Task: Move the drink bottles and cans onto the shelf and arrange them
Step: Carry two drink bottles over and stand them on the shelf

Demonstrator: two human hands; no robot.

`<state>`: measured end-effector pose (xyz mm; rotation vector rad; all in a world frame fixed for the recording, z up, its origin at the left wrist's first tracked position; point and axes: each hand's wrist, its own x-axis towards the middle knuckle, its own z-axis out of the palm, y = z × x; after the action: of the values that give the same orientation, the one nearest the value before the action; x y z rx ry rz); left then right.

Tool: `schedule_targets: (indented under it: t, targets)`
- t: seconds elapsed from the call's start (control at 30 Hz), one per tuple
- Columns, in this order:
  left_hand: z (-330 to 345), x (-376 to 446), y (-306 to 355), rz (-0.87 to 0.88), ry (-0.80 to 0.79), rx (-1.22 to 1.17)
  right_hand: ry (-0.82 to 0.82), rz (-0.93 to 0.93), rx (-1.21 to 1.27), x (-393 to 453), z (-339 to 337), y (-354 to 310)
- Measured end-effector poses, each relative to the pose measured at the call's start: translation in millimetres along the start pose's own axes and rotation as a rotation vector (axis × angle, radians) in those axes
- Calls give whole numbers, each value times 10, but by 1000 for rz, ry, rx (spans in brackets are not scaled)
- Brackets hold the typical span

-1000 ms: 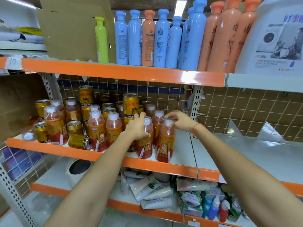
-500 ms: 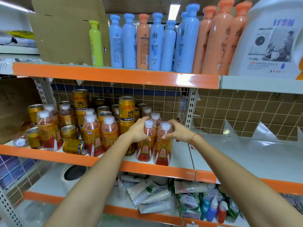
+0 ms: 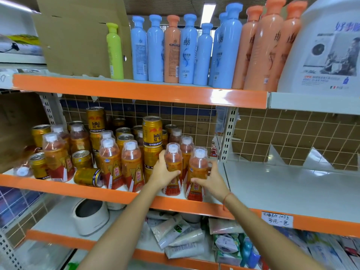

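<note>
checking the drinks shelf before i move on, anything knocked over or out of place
Yes. One gold can lies on its side at the shelf's front edge, left of the hands, while the other cans stand upright. Far left, a bottle also seems to be tipped over, its white cap facing out. The cans and bottles are mixed, not in rows.

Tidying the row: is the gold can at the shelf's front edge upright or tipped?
Tipped. The can lies on its side on the shelf, rim facing right.

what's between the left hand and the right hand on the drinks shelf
In the head view, two upright drink bottles stand between them: the left hand grips one bottle, the right hand curls around the other bottle.
</note>
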<state>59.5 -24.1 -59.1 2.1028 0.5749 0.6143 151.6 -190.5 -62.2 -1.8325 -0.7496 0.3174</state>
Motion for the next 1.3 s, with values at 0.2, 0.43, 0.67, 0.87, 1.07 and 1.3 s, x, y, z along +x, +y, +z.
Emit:
schedule_targets:
  t: [0.2,0.43,0.67,0.87,1.07,1.3]
  targets:
    - [242,-70,-143,-140,125,115,241,89,-77,-67,425,278]
    - [310,-30,-201,-150,136,166,314,150,-265,-43,536,317]
    - [324,-51,-138,-132,147,182,344,161,-285,-103,349,324]
    - [642,-116,189,-110,96,164,438,198,-261,-140,-245,398]
    - [1167,-154,563,-54,58,86,455,197,-296,-241,-943,627]
    - [1762,-157,887,-54,60,15,401,214,-335,-271,-1599,972]
